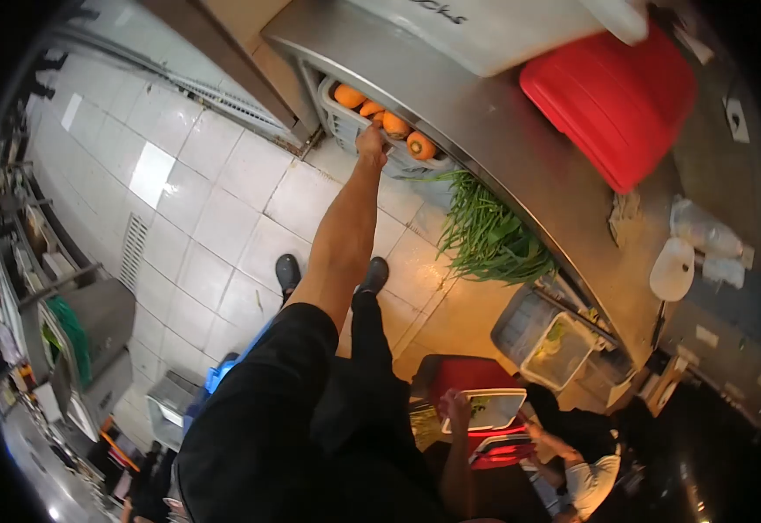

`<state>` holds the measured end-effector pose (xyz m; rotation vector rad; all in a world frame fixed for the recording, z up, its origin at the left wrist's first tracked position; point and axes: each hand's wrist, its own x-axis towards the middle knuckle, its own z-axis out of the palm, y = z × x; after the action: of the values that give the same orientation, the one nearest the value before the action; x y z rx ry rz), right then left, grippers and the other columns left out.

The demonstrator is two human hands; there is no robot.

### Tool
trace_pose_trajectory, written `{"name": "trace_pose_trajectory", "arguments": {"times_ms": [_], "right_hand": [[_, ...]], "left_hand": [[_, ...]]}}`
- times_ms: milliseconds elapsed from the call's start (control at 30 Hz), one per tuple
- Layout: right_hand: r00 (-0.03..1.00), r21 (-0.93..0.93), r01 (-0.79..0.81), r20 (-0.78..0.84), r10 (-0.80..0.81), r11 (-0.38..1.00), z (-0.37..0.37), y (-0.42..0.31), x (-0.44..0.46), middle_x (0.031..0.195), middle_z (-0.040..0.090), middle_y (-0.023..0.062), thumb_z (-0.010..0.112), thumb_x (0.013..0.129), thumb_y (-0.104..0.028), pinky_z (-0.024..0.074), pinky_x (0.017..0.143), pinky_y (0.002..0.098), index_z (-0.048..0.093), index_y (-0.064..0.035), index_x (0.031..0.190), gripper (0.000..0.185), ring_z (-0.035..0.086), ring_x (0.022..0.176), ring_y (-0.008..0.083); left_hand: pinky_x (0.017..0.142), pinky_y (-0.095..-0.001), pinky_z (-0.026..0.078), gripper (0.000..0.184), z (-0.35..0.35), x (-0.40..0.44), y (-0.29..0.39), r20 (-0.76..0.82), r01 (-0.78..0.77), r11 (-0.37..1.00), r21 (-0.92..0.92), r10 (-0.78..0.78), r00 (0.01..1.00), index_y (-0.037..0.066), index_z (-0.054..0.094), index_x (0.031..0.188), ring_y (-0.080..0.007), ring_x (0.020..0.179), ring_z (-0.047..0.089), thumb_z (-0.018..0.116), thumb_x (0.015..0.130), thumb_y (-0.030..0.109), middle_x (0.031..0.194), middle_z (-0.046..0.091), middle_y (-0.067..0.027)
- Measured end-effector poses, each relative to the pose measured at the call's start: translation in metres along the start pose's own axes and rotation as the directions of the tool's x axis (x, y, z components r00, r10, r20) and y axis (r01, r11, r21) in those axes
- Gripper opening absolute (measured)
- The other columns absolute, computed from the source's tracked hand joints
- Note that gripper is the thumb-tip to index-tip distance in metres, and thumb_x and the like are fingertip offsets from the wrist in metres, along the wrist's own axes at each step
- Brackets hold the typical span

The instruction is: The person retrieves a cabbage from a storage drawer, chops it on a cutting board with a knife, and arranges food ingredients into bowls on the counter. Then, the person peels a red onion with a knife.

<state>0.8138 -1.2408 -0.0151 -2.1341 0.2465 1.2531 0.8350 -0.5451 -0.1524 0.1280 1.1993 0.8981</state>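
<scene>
Sleeve point(298, 349), black, nearest us, leads toward a grey crate point(342, 126). Well apart from the crate, our right hand point(455, 406) is by a white tub point(509, 406); we cannot tell whether it grips. Our left hand point(372, 144) is closed over the crate's near rim. Inside the crate lie carrots point(421, 146), firm and likely heavy together, so that stiff rim seems our best hold. Long greens point(494, 231) lie just beside the crate.

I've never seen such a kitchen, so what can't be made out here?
Head view:
Lower ends of the orange carrots: hidden by the grey plastic crate.
Exact finger placement of the bare left hand: too small to tell.
Start of the black lettering on the white plastic container: cut off by the top edge.
</scene>
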Motion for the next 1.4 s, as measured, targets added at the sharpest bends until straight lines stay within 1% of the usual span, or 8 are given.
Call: {"name": "trace_pose_trajectory", "arguments": {"times_ms": [133, 367, 433, 533, 800, 1067, 1300, 1400], "right_hand": [[0.993, -0.136, -0.113, -0.002, 0.114, 0.984, -0.012, 0.027, -0.014, 0.088, 0.067, 0.0061, 0.064, 0.09, -0.021, 0.0524, 0.052, 0.0287, 0.059, -0.0104, 0.112, 0.025, 0.065, 0.065, 0.0155], [0.998, -0.293, 0.023, -0.044, -0.038, 0.956, 0.03, -0.031, -0.055, 0.093, 0.066, 0.0082, 0.065, 0.092, -0.024, 0.0495, 0.057, 0.0267, 0.058, -0.0077, 0.115, 0.03, 0.066, 0.068, 0.0157], [0.994, -0.338, 0.099, -0.015, -0.11, 0.936, 0.04, -0.039, -0.066, 0.092, 0.066, 0.0091, 0.065, 0.092, -0.024, 0.0504, 0.057, 0.0267, 0.058, -0.0053, 0.113, 0.029, 0.066, 0.068, 0.0155], [0.993, -0.365, 0.076, -0.053, -0.103, 0.928, 0.058, -0.048, -0.071, 0.09, 0.068, 0.0045, 0.066, 0.088, -0.021, 0.0506, 0.054, 0.0264, 0.059, -0.0084, 0.114, 0.03, 0.065, 0.068, 0.0124], [0.996, -0.305, 0.088, 0.041, -0.079, 0.948, 0.114, -0.054, -0.057, 0.089, 0.065, 0.0057, 0.062, 0.092, -0.015, 0.0501, 0.06, 0.0262, 0.056, -0.003, 0.111, 0.024, 0.063, 0.069, 0.0128], [0.83, -0.251, 0.558, 0.169, -0.532, 0.791, 0.237, -0.2, -0.017, 0.094, 0.061, 0.0008, 0.06, 0.095, -0.011, 0.0478, 0.078, 0.0238, 0.059, -0.0011, 0.107, 0.016, 0.059, 0.088, 0.0086], [0.659, -0.157, 0.748, 0.064, -0.749, 0.644, 0.301, -0.366, 0.081, 0.12, 0.06, 0.0191, 0.072, 0.086, -0.035, 0.0469, 0.094, 0.0369, 0.052, 0.0023, 0.122, 0.056, 0.059, 0.111, 0.0266], [0.675, -0.409, 0.706, 0.139, -0.725, 0.579, 0.34, -0.431, 0.145, 0.133, 0.049, 0.0215, 0.082, 0.071, -0.045, 0.042, 0.102, 0.0392, 0.04, -0.001, 0.135, 0.088, 0.049, 0.125, 0.0319]], "left_hand": [[0.068, -0.0411, 0.059, 0.049, -0.016, 0.0, 0.008, 0.196, -0.085, 0.971, 0.222, 0.041, 0.98, 0.003, 0.044, 0.117, -0.0269, 0.09, 0.064, 0.07, 0.083, 0.027, 0.109, 0.06, -0.0139], [0.061, -0.0368, 0.056, 0.061, -0.008, -0.041, 0.019, -0.042, -0.149, 0.939, 0.311, 0.17, 0.985, -0.009, 0.051, 0.113, -0.0282, 0.086, 0.066, 0.079, 0.072, 0.028, 0.099, 0.064, -0.0216], [0.077, -0.0397, 0.053, 0.061, -0.023, -0.044, 0.008, -0.121, -0.207, 0.885, 0.416, 0.28, 0.952, -0.008, 0.051, 0.111, -0.0317, 0.092, 0.065, 0.079, 0.073, 0.029, 0.1, 0.065, -0.0228], [0.087, -0.0401, 0.048, 0.061, -0.058, -0.027, -0.018, -0.042, -0.169, 0.908, 0.383, 0.2, 0.979, -0.008, 0.052, 0.11, -0.0353, 0.094, 0.063, 0.079, 0.073, 0.031, 0.1, 0.065, -0.0221], [0.064, -0.032, 0.052, 0.044, -0.172, -0.111, -0.01, -0.009, -0.152, 0.975, 0.165, 0.155, 0.988, 0.002, 0.046, 0.108, -0.0192, 0.081, 0.059, 0.075, 0.079, 0.017, 0.092, 0.057, -0.0096], [0.068, -0.0343, 0.055, 0.04, -0.285, -0.179, 0.002, -0.131, -0.026, 0.958, 0.287, 0.066, 0.989, 0.005, 0.046, 0.118, -0.0189, 0.09, 0.061, 0.068, 0.087, 0.019, 0.105, 0.058, -0.0103], [0.07, -0.0321, 0.054, 0.037, -0.339, -0.213, 0.011, -0.156, 0.0, 0.967, 0.256, 0.042, 0.987, 0.006, 0.048, 0.124, -0.0173, 0.092, 0.061, 0.061, 0.09, 0.01, 0.113, 0.059, -0.0068], [0.072, -0.0304, 0.053, 0.038, -0.357, -0.226, 0.033, -0.088, 0.069, 0.952, 0.299, -0.045, 0.995, 0.007, 0.048, 0.125, -0.0183, 0.098, 0.061, 0.062, 0.091, 0.015, 0.113, 0.059, -0.0073]]}}
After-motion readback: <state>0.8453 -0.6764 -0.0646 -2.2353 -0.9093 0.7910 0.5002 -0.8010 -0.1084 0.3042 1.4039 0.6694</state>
